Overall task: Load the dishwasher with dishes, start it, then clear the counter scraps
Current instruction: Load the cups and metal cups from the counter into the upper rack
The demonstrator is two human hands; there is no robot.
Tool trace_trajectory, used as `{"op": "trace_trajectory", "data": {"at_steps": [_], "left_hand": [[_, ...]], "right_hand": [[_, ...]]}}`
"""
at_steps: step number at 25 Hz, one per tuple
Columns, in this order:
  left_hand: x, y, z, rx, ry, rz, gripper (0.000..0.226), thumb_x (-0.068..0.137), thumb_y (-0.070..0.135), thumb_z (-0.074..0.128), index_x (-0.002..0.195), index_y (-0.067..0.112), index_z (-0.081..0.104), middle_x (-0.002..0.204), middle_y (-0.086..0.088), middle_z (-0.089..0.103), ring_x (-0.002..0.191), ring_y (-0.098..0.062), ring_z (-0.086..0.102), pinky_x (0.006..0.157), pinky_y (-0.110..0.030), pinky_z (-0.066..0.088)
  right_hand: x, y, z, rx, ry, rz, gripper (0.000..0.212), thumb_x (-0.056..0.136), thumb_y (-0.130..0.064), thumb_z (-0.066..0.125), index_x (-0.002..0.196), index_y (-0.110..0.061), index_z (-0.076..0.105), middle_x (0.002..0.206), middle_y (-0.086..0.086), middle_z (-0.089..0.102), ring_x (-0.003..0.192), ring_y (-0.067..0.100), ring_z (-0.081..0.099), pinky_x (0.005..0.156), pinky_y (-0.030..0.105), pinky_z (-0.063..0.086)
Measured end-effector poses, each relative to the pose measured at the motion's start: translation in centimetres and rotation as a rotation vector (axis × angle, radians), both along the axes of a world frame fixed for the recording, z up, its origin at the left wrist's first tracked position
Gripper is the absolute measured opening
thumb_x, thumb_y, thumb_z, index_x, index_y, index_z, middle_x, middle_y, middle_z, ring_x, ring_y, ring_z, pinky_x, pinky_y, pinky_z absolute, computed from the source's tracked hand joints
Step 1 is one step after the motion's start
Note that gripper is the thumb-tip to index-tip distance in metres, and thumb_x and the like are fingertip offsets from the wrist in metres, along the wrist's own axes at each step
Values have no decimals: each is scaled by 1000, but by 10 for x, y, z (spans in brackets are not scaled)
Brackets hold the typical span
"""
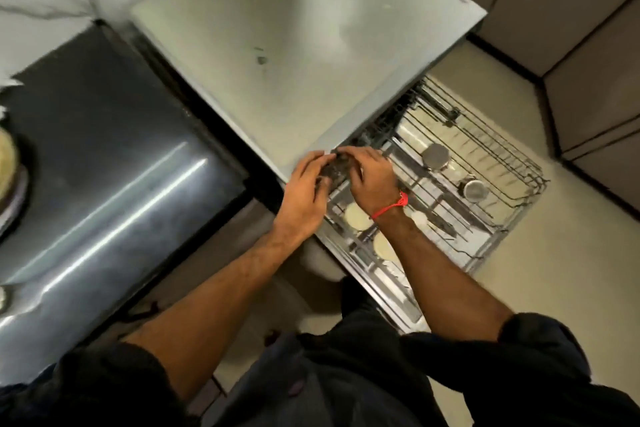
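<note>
Both my left hand point(310, 180) and right hand point(370, 180) curl round a small dark blurred object point(334, 168) at the wire dishwasher rack's point(512, 163) near-left corner, so I'd seat it gently between tines, clear of the steel cups point(435, 154).

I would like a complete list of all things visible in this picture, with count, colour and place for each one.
dishwasher top: one, pale grey, centre
wire rack: one, grey metal, pulled out at right over the floor
steel cups: two, silver, upside down in the rack
pale round dishes: two or more, cream, in the rack's near part
dark object: one, blackish, blurred, at the rack's near-left corner between both hands
steel counter: one, dark shiny, left
cabinets: beige, upper right
floor: beige, lower right
red thread: one, on the right wrist
left hand: one, holding the dark object
right hand: one, holding the dark object
</note>
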State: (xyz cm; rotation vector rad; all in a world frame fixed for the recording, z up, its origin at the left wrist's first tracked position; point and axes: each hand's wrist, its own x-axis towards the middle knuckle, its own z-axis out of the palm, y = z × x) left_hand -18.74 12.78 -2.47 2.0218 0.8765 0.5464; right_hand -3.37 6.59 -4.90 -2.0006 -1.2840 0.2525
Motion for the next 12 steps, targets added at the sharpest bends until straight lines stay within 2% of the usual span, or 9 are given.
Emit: {"op": "trace_trajectory", "data": {"at_steps": [3,5,9,12], "left_hand": [[-108,9,27,73,-82,179,40,95,13,49,133,16,59,141,5,48,121,-25,60,100,-49,53],[-181,14,34,135,-89,325,39,95,6,53,132,14,61,141,2,47,115,-26,63,97,-45,55],[-298,10,51,171,-63,570,42,95,-4,59,132,17,60,141,-1,45,99,-14,63,89,-29,56],[-360,1,58,191,-50,780,39,95,-2,60,131,16,60,142,-4,45,102,-12,61,89,-14,50]], "right_hand": [[-92,28,30,120,0,157,34,87,-2,51,114,-10,69,103,9,70,95,28,64,91,35,47],[-158,47,43,141,34,297,33,88,-1,51,115,-10,69,102,7,70,95,26,65,91,38,50],[-270,79,65,137,97,572,32,90,-5,53,118,-12,68,105,5,68,97,23,64,91,39,51],[-342,102,80,130,152,780,30,93,-8,55,119,-13,67,107,3,67,98,17,63,91,36,52]]}}
